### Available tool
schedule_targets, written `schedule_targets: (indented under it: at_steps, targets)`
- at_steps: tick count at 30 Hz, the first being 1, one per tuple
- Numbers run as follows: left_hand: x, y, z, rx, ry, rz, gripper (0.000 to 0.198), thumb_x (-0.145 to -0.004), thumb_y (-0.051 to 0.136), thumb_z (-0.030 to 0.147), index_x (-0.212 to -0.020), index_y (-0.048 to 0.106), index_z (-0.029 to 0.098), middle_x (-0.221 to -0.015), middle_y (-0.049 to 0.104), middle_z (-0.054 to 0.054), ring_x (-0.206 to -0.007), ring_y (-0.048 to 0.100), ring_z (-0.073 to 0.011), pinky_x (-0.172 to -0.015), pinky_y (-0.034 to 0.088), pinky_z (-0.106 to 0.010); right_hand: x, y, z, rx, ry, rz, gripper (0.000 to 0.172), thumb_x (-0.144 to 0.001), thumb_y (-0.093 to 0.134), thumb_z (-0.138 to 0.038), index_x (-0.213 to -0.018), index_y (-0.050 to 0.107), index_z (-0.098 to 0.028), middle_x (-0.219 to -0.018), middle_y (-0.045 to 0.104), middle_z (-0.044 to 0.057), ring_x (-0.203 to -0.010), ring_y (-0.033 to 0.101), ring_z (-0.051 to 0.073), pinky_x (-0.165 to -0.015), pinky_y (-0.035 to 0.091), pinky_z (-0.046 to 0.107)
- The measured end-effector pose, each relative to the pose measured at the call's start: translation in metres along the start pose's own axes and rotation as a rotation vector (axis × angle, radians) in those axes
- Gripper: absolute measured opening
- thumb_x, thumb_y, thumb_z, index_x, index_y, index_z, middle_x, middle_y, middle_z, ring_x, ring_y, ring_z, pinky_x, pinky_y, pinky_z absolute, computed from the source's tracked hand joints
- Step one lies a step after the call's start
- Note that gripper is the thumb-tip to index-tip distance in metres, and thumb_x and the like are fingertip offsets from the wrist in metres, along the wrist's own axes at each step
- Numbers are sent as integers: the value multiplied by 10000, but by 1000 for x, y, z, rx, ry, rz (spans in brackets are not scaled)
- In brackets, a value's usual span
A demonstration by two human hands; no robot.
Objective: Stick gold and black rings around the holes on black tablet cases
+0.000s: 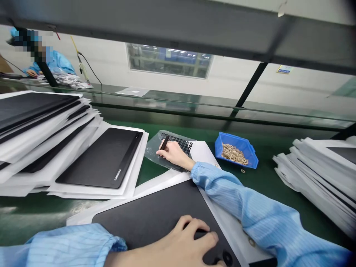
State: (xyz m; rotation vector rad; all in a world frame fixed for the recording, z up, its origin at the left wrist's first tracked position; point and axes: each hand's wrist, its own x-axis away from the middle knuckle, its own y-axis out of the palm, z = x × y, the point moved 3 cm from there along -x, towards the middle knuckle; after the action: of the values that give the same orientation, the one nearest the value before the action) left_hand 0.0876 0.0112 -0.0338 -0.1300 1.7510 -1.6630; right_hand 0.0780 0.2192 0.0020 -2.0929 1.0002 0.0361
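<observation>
My left hand (178,244) lies on a black tablet back cover (144,211), its fingers bent and apart, near a round camera ring (227,257) at the corner. White sheet material shows beneath the cover. Further off, my right hand (174,152) is closed around a slim black pen-like tool (165,142); whether it is a pen or tweezers I cannot tell. That hand rests over a clear plastic sheet (152,148) bearing rows of small black rings (185,145). A white paper (204,148) lies beside the sheet.
Stacked black tablets with white sheets (41,137) stand at left, a lettered tablet (100,159) in front. A blue bin (251,157) holds small tan rings (234,153). Another stack (319,170) is at right. A shelf beam (167,26) crosses overhead. A co-worker (62,63) sits far left.
</observation>
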Motion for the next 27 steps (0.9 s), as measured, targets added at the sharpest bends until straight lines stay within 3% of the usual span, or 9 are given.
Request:
schedule_targets:
  at_steps: [4, 8, 12, 15, 18, 21, 24, 27]
  targets:
    - [-6, -23, 2, -3, 55, -106, 249, -987, 350, 337, -1187, 497, 330, -1213, 532, -14, -1083, 486, -238, -822, 438, -359, 8, -15, -17, 31, -34, 16, 116, -784, 652, -252, -730, 604, -162, -711, 659, 19, -659, 628, 160, -665, 479, 256]
    - [-17, -52, -7, 125, -22, -267, 224, -935, 472, 284, -1152, 515, 249, -1218, 507, -40, -1115, 449, -238, -893, 442, -358, 38, -55, -37, 84, 26, 92, 242, -879, 516, -339, -739, 606, -163, -793, 669, 35, -728, 612, 160, -710, 451, 259]
    - [-18, -58, -51, 145, -308, -126, 279, -897, 475, 181, -1176, 479, 169, -1180, 482, -88, -1119, 405, -244, -960, 392, -409, 95, -81, -35, 170, 188, 35, 278, -856, 510, -287, -605, 548, -173, -553, 568, -8, -541, 526, 141, -570, 382, 257]
    - [-11, -49, -84, 114, -495, -34, 256, -901, 471, 233, -1136, 485, 132, -1095, 500, -95, -1032, 438, -248, -920, 405, -441, 133, -82, -23, 197, 316, 6, 286, -819, 536, -271, -551, 518, -174, -501, 528, -12, -502, 477, 138, -522, 333, 255]
    - [-5, -43, -98, 138, -582, -22, 232, -906, 468, 299, -1079, 510, 151, -1043, 515, -78, -981, 478, -237, -889, 427, -429, 152, -73, -16, 147, 378, -60, 372, -825, 540, -333, -496, 452, -181, -452, 464, -34, -445, 421, 113, -473, 303, 241]
    - [-6, -49, -96, 115, -599, -29, 249, -920, 446, 331, -1077, 518, 153, -1022, 525, -78, -973, 505, -224, -881, 440, -407, 155, -67, -21, 96, 326, -69, 409, -806, 577, -397, -499, 409, -183, -466, 365, -59, -450, 348, 95, -440, 247, 229]
    - [-11, -61, -89, 136, -632, -31, 288, -947, 400, 362, -1086, 539, 151, -1002, 537, -75, -977, 511, -211, -898, 427, -392, 155, -71, -33, 9, 256, 67, 363, -837, 539, -415, -573, 476, -174, -547, 408, -43, -526, 386, 111, -487, 302, 232]
    - [-19, -71, -79, 208, -646, -67, 373, -966, 343, 407, -845, 596, 161, -861, 573, -39, -857, 542, -177, -815, 439, -314, 159, -75, -42, -134, 263, 207, 349, -845, 520, -442, -627, 519, -169, -585, 458, -25, -561, 436, 126, -525, 362, 238]
